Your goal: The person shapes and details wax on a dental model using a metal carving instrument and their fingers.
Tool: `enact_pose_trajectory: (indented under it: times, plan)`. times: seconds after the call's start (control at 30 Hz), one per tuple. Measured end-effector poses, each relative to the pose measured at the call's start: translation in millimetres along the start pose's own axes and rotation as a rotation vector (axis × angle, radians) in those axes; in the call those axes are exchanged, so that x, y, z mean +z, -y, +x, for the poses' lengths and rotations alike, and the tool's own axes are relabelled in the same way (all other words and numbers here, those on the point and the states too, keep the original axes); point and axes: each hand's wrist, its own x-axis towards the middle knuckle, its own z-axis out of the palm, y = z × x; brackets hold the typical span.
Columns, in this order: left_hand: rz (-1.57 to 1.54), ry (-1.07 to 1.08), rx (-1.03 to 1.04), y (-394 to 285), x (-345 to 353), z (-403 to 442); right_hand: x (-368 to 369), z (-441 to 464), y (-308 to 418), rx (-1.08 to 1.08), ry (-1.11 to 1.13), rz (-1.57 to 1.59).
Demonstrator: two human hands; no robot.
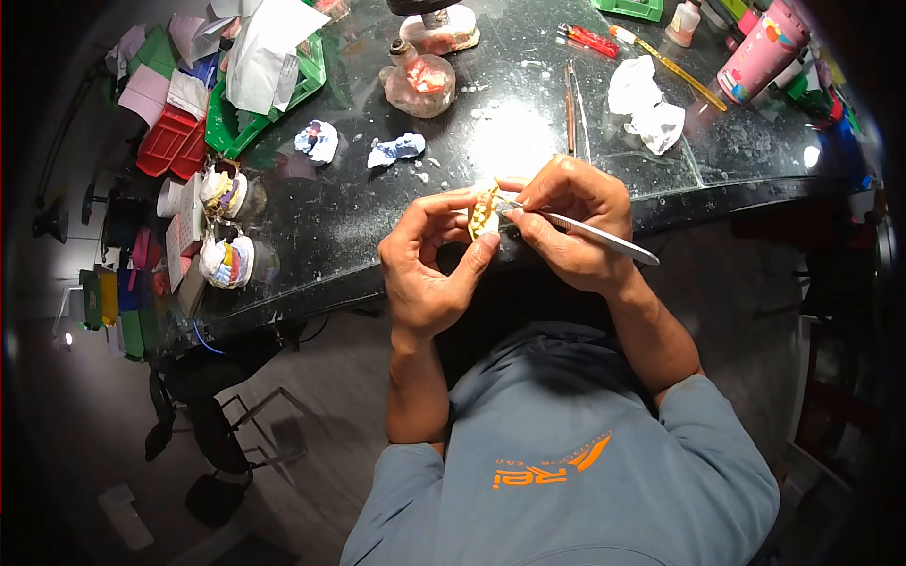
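Observation:
A small yellowish dental model (483,213), with tooth shapes along it, is pinched between the thumb and fingers of my left hand (432,257). My right hand (578,222) grips a slim silver metal tool (604,238) like a pen. The tool's narrow end points left at the model; whether it touches the surface is too small to tell. Both hands are close together just over the front edge of the dark table (354,250).
Stained dental models (226,261) stand at the left, near red trays (173,141) and a green bin (226,118). Behind my hands are a glass burner (420,87), blue lumps (396,149), a brown stick (570,113), crumpled tissue (651,108) and a pink bottle (764,52).

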Motion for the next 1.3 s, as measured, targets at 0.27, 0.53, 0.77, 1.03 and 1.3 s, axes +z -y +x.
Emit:
enact_pose_trajectory:
  times: [0.27,0.53,0.77,1.03,1.3]
  plan:
    - [0.067,0.014,-0.068,-6.5,0.5,0.5,2.2,0.1,0.3,0.023,-0.012,0.099]
    - [0.136,-0.018,-0.068,-0.9,1.6,0.1,-1.9,0.1,2.6,0.056,0.097,0.152]
    - [0.146,-0.043,-0.054,0.6,2.7,-0.3,-3.8,0.9,-0.8,-0.024,0.145,0.07]
    - [0.11,-0.057,-0.029,3.0,3.0,-0.5,-2.1,0.3,-1.3,-0.074,0.147,0.054]
    - [0.106,-0.057,-0.029,3.6,2.7,-0.9,-1.4,0.3,-1.1,-0.096,0.151,0.048]
